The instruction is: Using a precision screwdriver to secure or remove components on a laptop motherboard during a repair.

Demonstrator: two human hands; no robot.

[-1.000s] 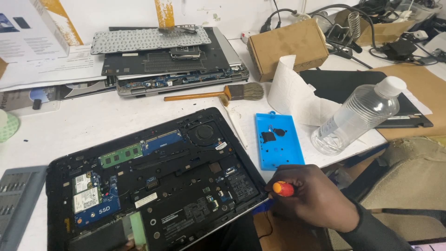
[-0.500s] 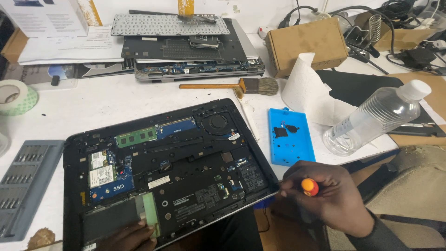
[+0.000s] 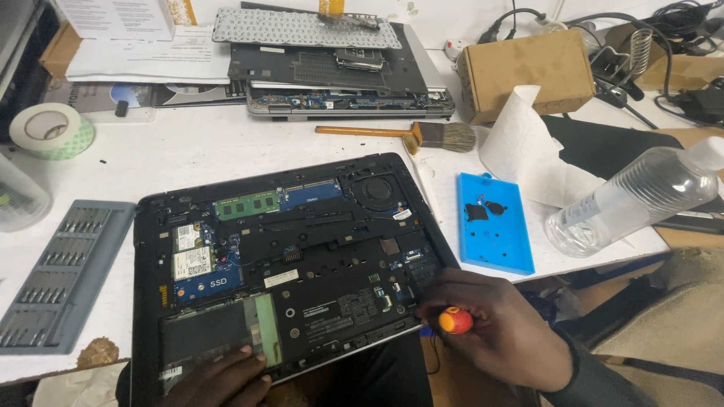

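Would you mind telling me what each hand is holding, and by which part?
The right hand grips a screwdriver by its orange-capped handle. The left hand holds nothing; it rests on the open laptop's near left corner.

I am seeing the opened laptop (image 3: 290,264) lying flat on the white bench (image 3: 188,158), bottom cover off, its black frame, green memory stick, fan and blue boards showing. The screwdriver (image 3: 452,321), with an orange-red handle cap, is pressing tip-down at the laptop's near right corner.
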